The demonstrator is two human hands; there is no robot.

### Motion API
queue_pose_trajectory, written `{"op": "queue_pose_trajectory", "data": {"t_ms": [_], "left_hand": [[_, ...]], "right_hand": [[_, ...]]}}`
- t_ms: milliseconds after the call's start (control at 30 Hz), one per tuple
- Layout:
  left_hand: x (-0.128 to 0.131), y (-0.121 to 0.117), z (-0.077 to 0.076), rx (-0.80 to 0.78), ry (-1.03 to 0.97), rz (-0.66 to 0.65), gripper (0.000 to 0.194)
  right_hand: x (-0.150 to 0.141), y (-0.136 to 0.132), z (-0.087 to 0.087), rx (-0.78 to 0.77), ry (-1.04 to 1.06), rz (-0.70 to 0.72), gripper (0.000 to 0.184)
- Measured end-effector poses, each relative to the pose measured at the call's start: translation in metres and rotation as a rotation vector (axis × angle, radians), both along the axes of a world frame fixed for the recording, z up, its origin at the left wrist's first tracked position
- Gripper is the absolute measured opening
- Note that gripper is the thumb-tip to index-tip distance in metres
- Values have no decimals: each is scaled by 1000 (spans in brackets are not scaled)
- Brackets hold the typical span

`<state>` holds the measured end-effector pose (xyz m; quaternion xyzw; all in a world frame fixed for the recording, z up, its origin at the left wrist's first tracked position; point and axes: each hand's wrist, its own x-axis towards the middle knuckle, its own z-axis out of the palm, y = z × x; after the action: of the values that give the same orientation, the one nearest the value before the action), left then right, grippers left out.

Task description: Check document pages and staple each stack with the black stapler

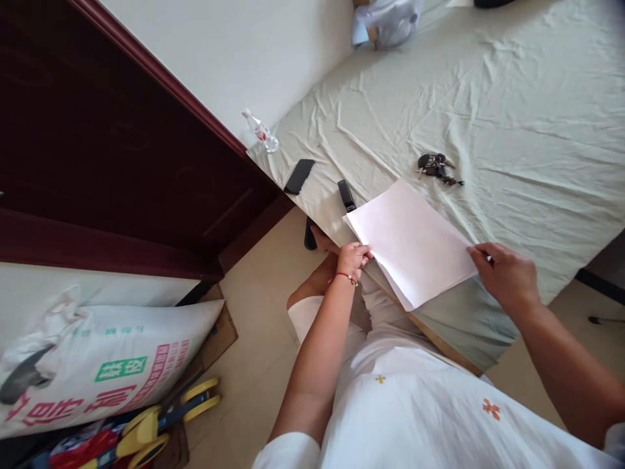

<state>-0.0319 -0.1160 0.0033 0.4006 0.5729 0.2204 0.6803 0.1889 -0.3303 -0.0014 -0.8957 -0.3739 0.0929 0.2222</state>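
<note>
A few sheets of white paper (415, 244) lie slightly fanned at the near edge of a cloth-covered table. My left hand (355, 258) pinches their left edge between thumb and fingers. At the opposite side, my right hand (508, 270) has thumb and forefinger closed on the right corner of the paper. Partly beneath the far left corner of the sheets is a black stapler-like object (346, 195); its exact kind is hard to make out. Beyond the paper rests a bunch of keys (436, 166).
A black phone-like slab (299, 176) and a clear plastic bottle (261, 132) stand along the left of the pale green tablecloth (537, 143). A plastic bag (390, 23) sits at the back. On the floor at left are a printed white sack (122, 352) and a yellow-wheeled toy (146, 436).
</note>
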Motion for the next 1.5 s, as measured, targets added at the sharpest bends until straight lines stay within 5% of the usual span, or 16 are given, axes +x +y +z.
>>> {"op": "queue_pose_trajectory", "data": {"t_ms": [333, 567, 700, 1200, 1333, 1500], "left_hand": [[0, 0, -1, 2, -2, -3, 32], [0, -1, 0, 3, -5, -1, 31], [1, -1, 2, 0, -7, 4, 33], [3, -4, 4, 6, 15, 29, 35], [1, -2, 1, 4, 22, 18, 35], [-1, -1, 1, -19, 33, 7, 39]], "right_hand": [[-9, 5, 7, 26, -90, -47, 30], [0, 7, 8, -261, 20, -85, 45], [12, 2, 4, -365, 123, -65, 30], [1, 3, -1, -153, -31, -90, 28], [-1, 1, 4, 111, -117, -60, 25], [-22, 8, 25, 467, 353, -6, 21]]}}
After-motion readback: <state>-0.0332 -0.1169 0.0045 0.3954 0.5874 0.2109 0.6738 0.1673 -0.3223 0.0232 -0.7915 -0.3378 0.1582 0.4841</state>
